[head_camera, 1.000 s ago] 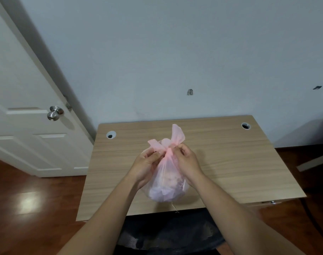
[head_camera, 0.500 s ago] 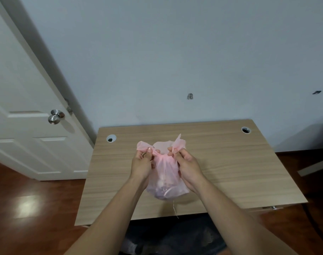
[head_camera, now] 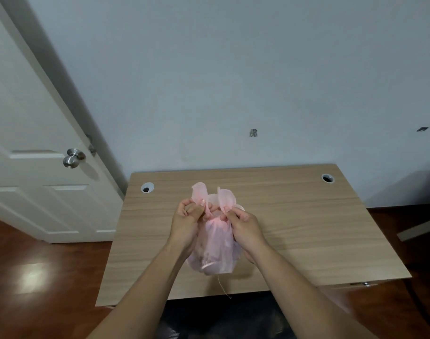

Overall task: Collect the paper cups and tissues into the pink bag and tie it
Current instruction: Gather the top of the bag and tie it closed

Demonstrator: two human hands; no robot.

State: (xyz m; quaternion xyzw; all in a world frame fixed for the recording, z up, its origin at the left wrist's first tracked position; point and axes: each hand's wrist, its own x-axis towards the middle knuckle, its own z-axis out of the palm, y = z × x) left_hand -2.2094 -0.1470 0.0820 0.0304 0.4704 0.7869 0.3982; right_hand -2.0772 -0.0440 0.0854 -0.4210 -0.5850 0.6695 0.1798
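- Your left hand [head_camera: 187,222] is curled closed, thumb and fingertips pinching the left ear of the pink bag [head_camera: 215,243] just below where the flap stands up.
- Your right hand [head_camera: 245,225] is closed in the same way, pinching the base of the right ear, knuckles turned toward the far edge of the desk.
- Both forearms reach in from the bottom of the view and angle toward each other, so the hands meet at the bag's gathered neck, close together with the neck between them.
- The pink bag sits on the wooden desk [head_camera: 307,228], near the middle and toward the front edge, its rounded body below and between your wrists.
- Pale shapes show through the thin plastic, but you cannot tell which are cups and which are tissues.
- The two ears stand upright above your fingers, apart from each other.
- A thin thread [head_camera: 222,287] trails from under the bag toward the front edge.
- A white door [head_camera: 33,143] stands open to the left.
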